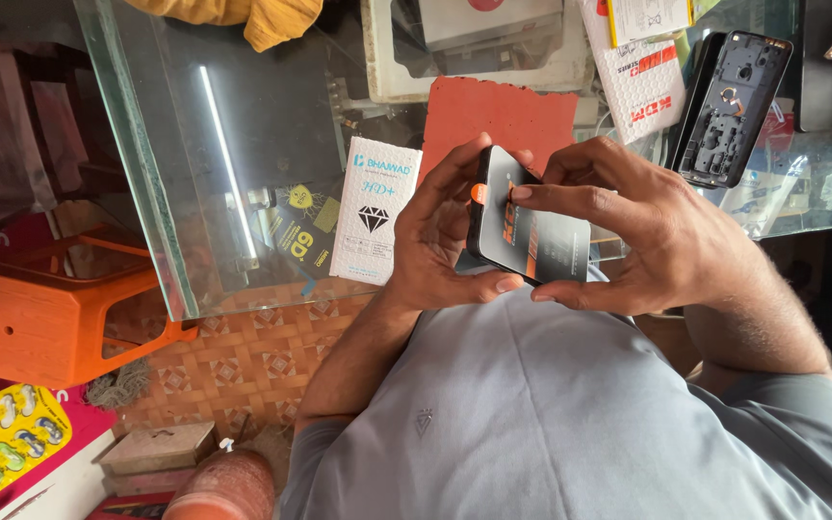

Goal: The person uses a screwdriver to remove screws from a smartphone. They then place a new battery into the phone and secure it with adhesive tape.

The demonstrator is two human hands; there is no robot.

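Left hand (435, 236) grips the phone (530, 234) just above the shirt (551, 414), right hand (647, 236) pinches at a tab on its screen, so it looks like film-peeling; a slow, steady pull seems needed.

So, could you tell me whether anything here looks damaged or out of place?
One thing: a black phone shell lies on the glass table with its back off and its insides bare. The phone held in the left hand and right hand looks whole.
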